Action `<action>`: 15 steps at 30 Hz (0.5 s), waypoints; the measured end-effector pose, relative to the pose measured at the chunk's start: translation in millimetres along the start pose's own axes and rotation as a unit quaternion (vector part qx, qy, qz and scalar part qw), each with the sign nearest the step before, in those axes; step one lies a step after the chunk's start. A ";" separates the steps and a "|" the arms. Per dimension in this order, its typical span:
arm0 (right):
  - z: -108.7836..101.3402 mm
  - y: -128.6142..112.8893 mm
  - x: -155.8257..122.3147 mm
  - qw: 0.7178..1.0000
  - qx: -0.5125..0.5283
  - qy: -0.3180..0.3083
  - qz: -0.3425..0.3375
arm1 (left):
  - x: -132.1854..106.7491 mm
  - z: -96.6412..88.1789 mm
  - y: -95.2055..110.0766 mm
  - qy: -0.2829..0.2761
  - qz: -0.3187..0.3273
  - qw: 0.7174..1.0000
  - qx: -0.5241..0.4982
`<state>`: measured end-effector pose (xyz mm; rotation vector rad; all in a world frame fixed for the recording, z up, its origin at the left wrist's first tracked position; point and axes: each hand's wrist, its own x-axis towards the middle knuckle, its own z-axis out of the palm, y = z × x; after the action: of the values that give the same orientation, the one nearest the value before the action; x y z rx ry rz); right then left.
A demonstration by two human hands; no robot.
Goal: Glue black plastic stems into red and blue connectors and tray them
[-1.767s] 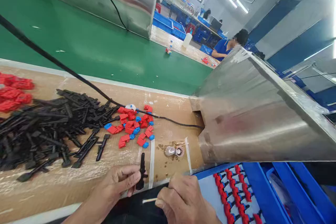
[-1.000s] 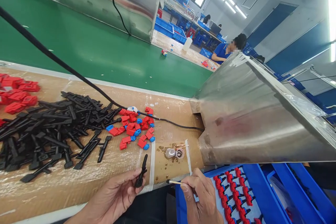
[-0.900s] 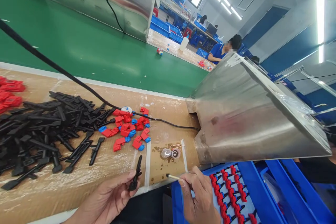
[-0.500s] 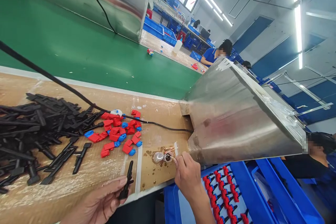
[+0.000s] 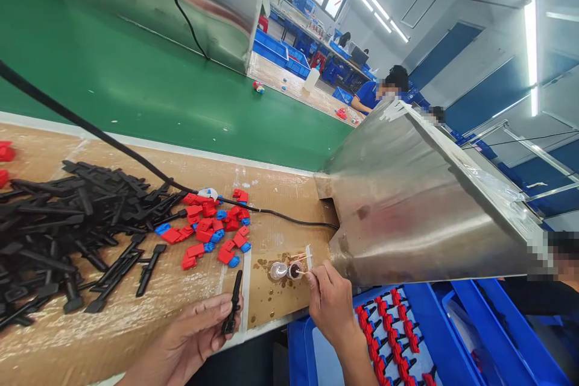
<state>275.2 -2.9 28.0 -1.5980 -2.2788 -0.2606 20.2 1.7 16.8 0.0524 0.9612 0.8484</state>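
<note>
1. Your left grip (image 5: 203, 324) is closed around a black part (image 5: 232, 309), tilted near the tabletop (image 5: 275, 241) edge;
2. your right grip (image 5: 329, 297) pinches a thin stick (image 5: 304, 273), its far end at the small cup (image 5: 289, 265);
3. a black heap (image 5: 58, 226) lies leftward, beside red-and-blue pieces (image 5: 205, 231).
</note>
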 end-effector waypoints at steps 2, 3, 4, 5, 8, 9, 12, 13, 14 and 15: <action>3.4 1.6 -1.6 1.000 0.010 0.006 0.007 | -0.2 3.8 1.1 -0.006 -0.010 1.000 -0.001; 5.1 2.2 -2.3 1.000 0.013 0.009 0.011 | 0.1 4.5 0.9 -0.008 -0.020 1.000 0.001; 6.6 2.6 -2.9 1.000 0.018 0.011 0.015 | 0.8 4.5 0.4 -0.008 -0.030 1.000 0.000; 7.8 2.7 -3.5 0.999 0.023 0.011 0.019 | 1.7 3.6 -0.4 -0.013 -0.044 0.999 -0.001; 9.7 2.3 -5.2 0.999 0.043 0.010 0.028 | 5.7 -1.4 -4.2 -0.027 -0.076 0.997 -0.009; 10.2 2.2 -5.7 0.998 0.052 0.010 0.032 | 7.0 -3.1 -5.5 -0.026 -0.078 0.997 -0.011; 12.6 2.9 -7.5 0.995 0.082 0.013 0.061 | 10.1 -5.1 -8.6 -0.017 -0.059 0.998 -0.009; 13.9 3.7 -8.0 0.993 0.094 0.015 0.075 | 10.9 -4.7 -9.3 -0.017 -0.056 0.998 -0.007; 15.3 4.8 -8.5 0.990 0.108 0.016 0.092 | 11.5 -4.1 -9.9 -0.018 -0.056 0.998 -0.003; 16.8 6.1 -9.0 0.986 0.123 0.017 0.111 | 12.3 -3.4 -10.6 -0.023 -0.061 0.998 0.000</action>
<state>280.8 -3.0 8.8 -1.6813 -1.9958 0.0482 27.8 1.4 2.0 0.0141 0.9112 0.7315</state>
